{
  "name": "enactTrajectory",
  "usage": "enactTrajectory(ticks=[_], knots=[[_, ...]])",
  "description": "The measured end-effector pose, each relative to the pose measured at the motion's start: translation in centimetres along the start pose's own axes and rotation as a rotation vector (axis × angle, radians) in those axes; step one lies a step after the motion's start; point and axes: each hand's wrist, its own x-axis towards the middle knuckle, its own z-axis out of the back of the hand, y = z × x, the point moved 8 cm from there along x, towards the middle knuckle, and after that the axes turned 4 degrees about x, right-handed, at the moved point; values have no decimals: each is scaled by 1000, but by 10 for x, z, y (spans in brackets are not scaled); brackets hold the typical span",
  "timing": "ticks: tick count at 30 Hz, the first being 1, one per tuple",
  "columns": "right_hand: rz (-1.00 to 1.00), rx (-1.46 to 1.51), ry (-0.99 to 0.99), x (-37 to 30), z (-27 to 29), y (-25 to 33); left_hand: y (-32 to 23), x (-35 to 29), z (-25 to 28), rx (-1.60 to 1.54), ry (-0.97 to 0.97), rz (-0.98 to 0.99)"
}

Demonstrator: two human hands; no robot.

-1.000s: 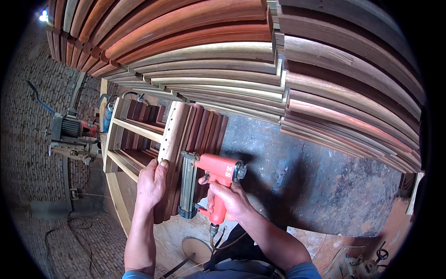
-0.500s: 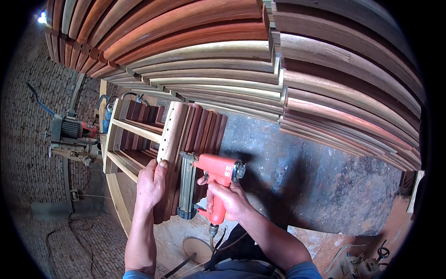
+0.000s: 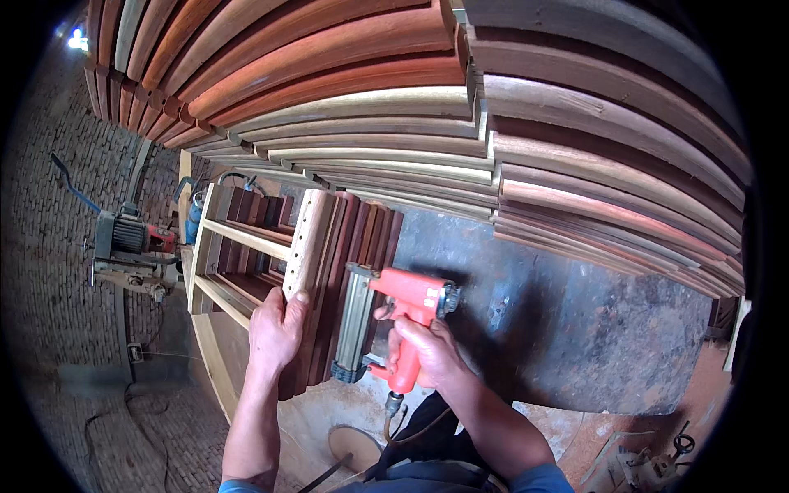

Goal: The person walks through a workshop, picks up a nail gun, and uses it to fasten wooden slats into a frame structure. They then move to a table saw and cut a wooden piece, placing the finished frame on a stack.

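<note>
My right hand (image 3: 429, 349) is wrapped round the handle of a red pneumatic nail gun (image 3: 407, 289), its long dark magazine on the left side and an air hose (image 3: 386, 423) at the handle's foot. My left hand (image 3: 278, 330) grips the near end of a pale wooden strip (image 3: 306, 234) with a row of small dark holes, thumb on top and fingers hidden beneath. That strip joins the pale crossbars (image 3: 246, 236) of a wooden frame. The gun's nose is to the right of the strip, apart from it, over dark reddish wooden pieces (image 3: 341, 287) lined up side by side.
Long stacks of wooden moulding (image 3: 345, 62) rise along the far side, with more (image 3: 608, 156) at the right. A dark, scuffed tabletop (image 3: 559, 337) lies right of the gun. At the left, a machine with a motor (image 3: 127, 236) stands by a brick wall (image 3: 57, 304).
The nail gun in my right hand has moved to the right, away from the pale strip. My left hand keeps its grip on the strip, and the view has shifted slightly.
</note>
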Motion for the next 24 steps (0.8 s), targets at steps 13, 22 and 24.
enactTrajectory(ticks=[13,22,24], knots=[[2,-67,25,36,-8,42,-46,6,6,303,-219,133],[9,-118,30,58,-4,51,-49,8,2,326,-222,85],[4,-119,33,60,-5,49,-47,8,2,328,-213,96]])
